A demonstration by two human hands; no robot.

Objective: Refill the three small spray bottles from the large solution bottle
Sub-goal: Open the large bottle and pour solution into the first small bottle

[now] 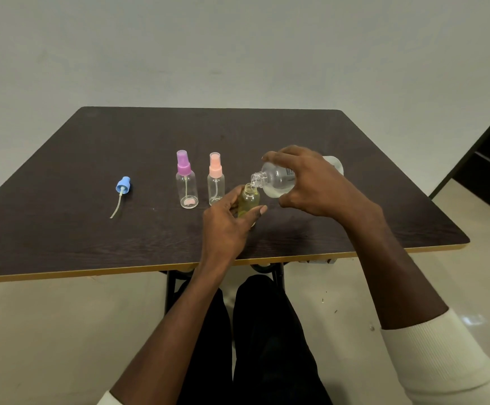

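While my left hand (232, 217) grips the small clear uncapped spray bottle (249, 203) standing near the table's front edge, my right hand (311, 182), at two o'clock from it, curls round the large clear solution bottle (277, 180), tipped so its neck meets the small mouth. I judge this the first fill, already well up; next I must level off before overflow. Farther off at ten o'clock stand the pink-capped (216, 179) and purple-capped (186, 182) bottles, then the blue spray head (123, 185) at nine.
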